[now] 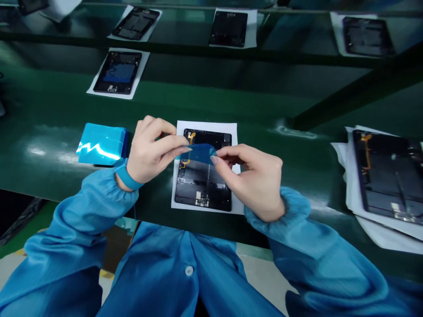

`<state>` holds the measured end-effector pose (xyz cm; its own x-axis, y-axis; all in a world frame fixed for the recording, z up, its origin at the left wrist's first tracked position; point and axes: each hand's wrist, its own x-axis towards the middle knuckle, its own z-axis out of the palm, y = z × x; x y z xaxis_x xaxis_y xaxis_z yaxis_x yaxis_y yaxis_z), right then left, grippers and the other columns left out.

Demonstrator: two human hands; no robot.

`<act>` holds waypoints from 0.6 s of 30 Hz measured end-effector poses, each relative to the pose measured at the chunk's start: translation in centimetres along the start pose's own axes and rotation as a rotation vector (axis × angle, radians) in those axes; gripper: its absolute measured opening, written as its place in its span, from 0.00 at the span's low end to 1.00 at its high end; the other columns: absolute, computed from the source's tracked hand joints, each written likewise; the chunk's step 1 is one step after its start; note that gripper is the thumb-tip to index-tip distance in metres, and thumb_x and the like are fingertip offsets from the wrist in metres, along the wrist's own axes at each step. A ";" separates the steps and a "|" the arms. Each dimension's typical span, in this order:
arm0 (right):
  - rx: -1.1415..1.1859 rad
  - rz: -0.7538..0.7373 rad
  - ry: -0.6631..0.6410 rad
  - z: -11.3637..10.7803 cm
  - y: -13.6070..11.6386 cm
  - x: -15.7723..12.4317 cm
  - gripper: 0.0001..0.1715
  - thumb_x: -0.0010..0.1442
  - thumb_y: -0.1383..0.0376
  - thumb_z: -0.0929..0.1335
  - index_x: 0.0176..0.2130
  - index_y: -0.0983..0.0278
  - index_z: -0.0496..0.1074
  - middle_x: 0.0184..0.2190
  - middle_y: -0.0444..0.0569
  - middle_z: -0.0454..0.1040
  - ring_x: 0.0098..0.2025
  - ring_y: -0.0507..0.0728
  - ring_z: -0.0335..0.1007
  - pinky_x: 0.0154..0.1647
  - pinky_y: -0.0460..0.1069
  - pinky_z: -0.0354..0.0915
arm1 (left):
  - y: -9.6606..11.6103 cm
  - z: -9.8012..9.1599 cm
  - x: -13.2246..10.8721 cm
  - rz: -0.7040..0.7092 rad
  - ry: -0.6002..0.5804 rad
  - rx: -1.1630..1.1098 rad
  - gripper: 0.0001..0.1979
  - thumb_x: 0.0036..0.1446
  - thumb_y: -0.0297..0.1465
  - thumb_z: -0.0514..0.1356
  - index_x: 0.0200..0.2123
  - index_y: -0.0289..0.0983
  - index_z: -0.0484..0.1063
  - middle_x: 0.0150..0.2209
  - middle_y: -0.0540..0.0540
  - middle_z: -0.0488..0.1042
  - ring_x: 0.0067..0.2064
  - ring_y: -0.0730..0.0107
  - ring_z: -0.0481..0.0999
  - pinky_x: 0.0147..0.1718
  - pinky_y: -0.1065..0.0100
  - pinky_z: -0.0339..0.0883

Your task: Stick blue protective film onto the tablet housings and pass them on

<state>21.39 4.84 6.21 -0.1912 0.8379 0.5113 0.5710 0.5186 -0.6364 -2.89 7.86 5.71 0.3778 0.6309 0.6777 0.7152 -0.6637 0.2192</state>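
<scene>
Between my two hands a thin blue film (201, 152) is stretched above an opened tablet housing (203, 187). My left hand (152, 143) pinches the film's left end; a blue band circles that wrist. At the other end, my right hand (253, 176) pinches the film between thumb and fingers. Beneath them the housing lies on a white sheet (206, 125), with an orange flex cable (191, 137) along its left side and a small circuit board (202, 200) near its lower edge. The film and my fingers hide part of its middle.
A stack of shiny blue films (102, 143) lies left of my left hand. Another tablet housing (390, 171) rests on piled white sheets at right. Beyond, a housing with a blue film (117, 72) lies on the green table (198, 97). Further housings sit on a raised shelf behind.
</scene>
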 end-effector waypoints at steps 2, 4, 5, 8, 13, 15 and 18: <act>0.031 0.037 -0.026 0.1 0.1 -0.1 0.01 0.61 0.66 0.73 0.37 0.61 0.79 0.28 0.42 0.80 0.27 0.51 0.74 0.31 0.47 0.70 | 0.0 0.0 0.6 0.054 -0.074 -0.044 0.15 0.68 0.46 0.59 0.38 0.43 0.79 0.33 0.48 0.72 0.37 0.66 0.71 0.41 0.59 0.66; 0.023 0.043 -0.027 0.2 0.2 0.0 0.02 0.62 0.65 0.74 0.36 0.60 0.80 0.28 0.43 0.80 0.27 0.52 0.75 0.31 0.47 0.71 | 0.2 0.1 1.1 0.068 -0.100 -0.084 0.15 0.69 0.44 0.58 0.41 0.42 0.79 0.35 0.47 0.73 0.38 0.65 0.73 0.40 0.60 0.67; 0.016 0.051 -0.021 0.1 0.3 0.1 0.03 0.61 0.64 0.74 0.35 0.60 0.80 0.28 0.43 0.80 0.27 0.53 0.75 0.31 0.48 0.71 | 0.3 0.1 1.2 0.043 -0.094 -0.095 0.15 0.69 0.44 0.58 0.44 0.42 0.78 0.38 0.46 0.74 0.41 0.64 0.74 0.40 0.60 0.68; 0.051 0.172 0.009 -0.5 1.3 0.2 0.06 0.59 0.61 0.76 0.32 0.60 0.80 0.27 0.44 0.81 0.27 0.53 0.75 0.30 0.48 0.72 | 0.6 0.3 0.4 -0.173 -0.072 -0.021 0.21 0.66 0.47 0.60 0.51 0.37 0.73 0.44 0.41 0.75 0.45 0.59 0.76 0.42 0.60 0.71; 0.284 0.560 0.017 -1.5 5.6 -0.9 0.12 0.53 0.57 0.79 0.30 0.63 0.80 0.20 0.42 0.75 0.20 0.51 0.69 0.21 0.46 0.68 | 2.8 0.9 -4.2 -0.435 -0.629 0.222 0.23 0.67 0.47 0.55 0.27 0.38 0.72 0.19 0.48 0.66 0.22 0.65 0.69 0.25 0.66 0.57; 0.367 0.652 -0.021 -1.3 7.3 -1.7 0.16 0.50 0.55 0.80 0.30 0.63 0.80 0.18 0.42 0.73 0.19 0.50 0.67 0.19 0.45 0.65 | 4.2 1.3 -6.0 -0.437 -0.804 0.243 0.21 0.66 0.45 0.55 0.26 0.38 0.72 0.18 0.48 0.68 0.19 0.66 0.67 0.22 0.67 0.51; 0.481 0.766 -0.089 -0.6 8.5 -2.6 0.21 0.45 0.52 0.82 0.29 0.64 0.79 0.17 0.42 0.72 0.18 0.50 0.65 0.17 0.45 0.63 | 5.8 1.9 -7.3 -0.427 -0.843 0.224 0.17 0.67 0.38 0.54 0.30 0.37 0.75 0.22 0.46 0.75 0.20 0.68 0.70 0.21 0.68 0.47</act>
<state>27.26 6.98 -0.16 0.0316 0.9823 -0.1849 0.1759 -0.1876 -0.9664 -0.37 0.14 0.75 0.2952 0.9398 -0.1721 0.9523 -0.2749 0.1322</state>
